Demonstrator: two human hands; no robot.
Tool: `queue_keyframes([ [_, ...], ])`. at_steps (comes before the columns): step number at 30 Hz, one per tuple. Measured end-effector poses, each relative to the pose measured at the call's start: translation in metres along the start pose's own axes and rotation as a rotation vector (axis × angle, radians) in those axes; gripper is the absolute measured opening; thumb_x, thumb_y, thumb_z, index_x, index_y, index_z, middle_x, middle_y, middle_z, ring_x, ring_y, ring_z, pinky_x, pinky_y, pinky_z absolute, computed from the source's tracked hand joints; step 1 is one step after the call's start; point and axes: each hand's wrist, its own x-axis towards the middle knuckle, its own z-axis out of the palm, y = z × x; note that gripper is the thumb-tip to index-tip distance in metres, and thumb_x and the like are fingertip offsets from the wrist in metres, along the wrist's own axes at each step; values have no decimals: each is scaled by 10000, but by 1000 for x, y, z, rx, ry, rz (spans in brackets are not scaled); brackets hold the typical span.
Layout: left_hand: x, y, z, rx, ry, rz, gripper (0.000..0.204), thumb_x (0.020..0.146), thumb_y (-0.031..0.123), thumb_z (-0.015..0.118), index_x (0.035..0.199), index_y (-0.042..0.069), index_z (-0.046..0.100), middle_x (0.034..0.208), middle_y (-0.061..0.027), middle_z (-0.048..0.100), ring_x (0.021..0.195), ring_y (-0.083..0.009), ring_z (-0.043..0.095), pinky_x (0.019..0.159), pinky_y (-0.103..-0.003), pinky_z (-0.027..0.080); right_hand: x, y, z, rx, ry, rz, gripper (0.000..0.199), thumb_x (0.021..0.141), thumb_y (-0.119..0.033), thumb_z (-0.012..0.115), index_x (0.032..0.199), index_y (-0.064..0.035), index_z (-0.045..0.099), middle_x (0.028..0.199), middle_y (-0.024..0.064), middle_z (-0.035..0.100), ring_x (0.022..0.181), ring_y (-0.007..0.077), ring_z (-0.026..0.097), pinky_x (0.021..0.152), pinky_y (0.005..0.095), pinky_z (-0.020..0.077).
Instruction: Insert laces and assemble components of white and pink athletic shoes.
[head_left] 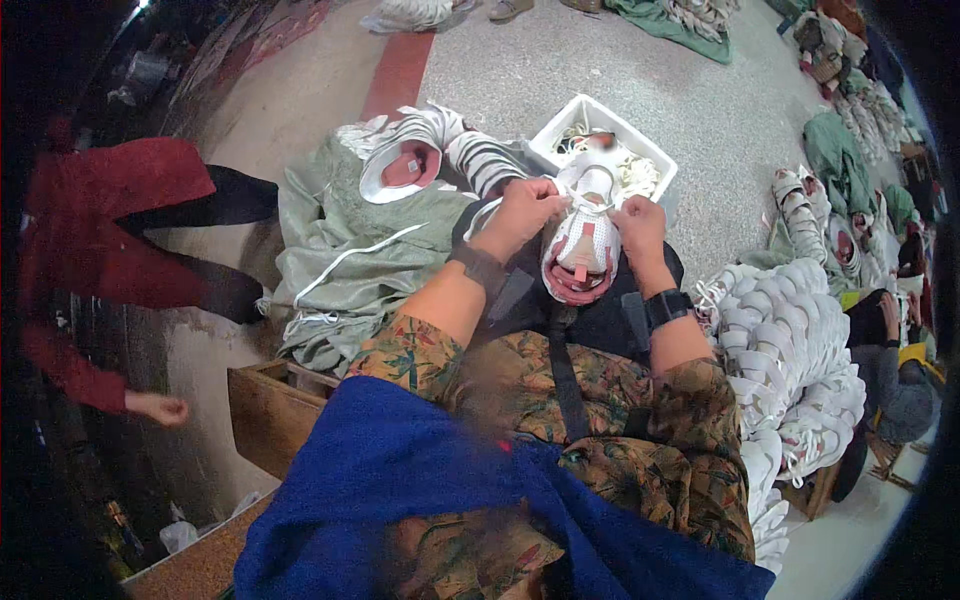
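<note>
A white sneaker with dark pink trim rests on my lap, its heel opening toward me and its toe pointing away. My left hand is closed in a pinch on the white shoelace at the shoe's left side. On the other side, my right hand pinches the lace close to the upper eyelets. Just beyond the toe stands a white plastic bin holding loose white laces and a small dark and orange item that I cannot make out.
Stacked white sneakers are piled at my right. Left of my lap, more shoes lie by a grey-green woven sack. A wooden box is near my left elbow. A person in red is at far left, another person at far right.
</note>
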Motion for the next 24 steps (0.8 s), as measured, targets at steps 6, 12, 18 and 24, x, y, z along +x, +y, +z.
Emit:
queue_keyframes([
  [6, -6, 18, 11, -107, 117, -80, 165, 764, 130, 664, 683, -6, 617, 626, 2, 579, 555, -66, 491, 510, -223, 392, -27, -15, 15, -328, 331, -198, 112, 747, -153, 604, 771, -48, 572, 710, 177, 563, 773, 373, 563, 653, 461, 450],
  [12, 0, 2, 15, 248, 267, 31, 180, 739, 175, 665, 703, 2, 628, 623, -87, 611, 538, -152, 545, 522, -292, 430, -39, -35, 14, -491, 200, -285, 146, 784, -124, 534, 849, 5, 557, 793, 213, 560, 840, 380, 561, 703, 465, 459],
  [18, 3, 6, 30, 648, 249, 75, 232, 730, 254, 636, 728, 23, 651, 712, -188, 624, 675, -338, 620, 634, -414, 489, -26, 16, 27, -265, 367, -282, 163, 738, -18, 506, 869, 8, 599, 824, 215, 591, 811, 388, 571, 741, 428, 455],
  [24, 1, 6, 33, 506, 283, 73, 227, 718, 264, 618, 721, 37, 640, 742, -189, 615, 716, -361, 603, 674, -442, 481, -33, 20, 23, -137, 447, -413, 96, 783, -76, 547, 835, -1, 574, 773, 178, 571, 739, 347, 555, 665, 409, 431],
])
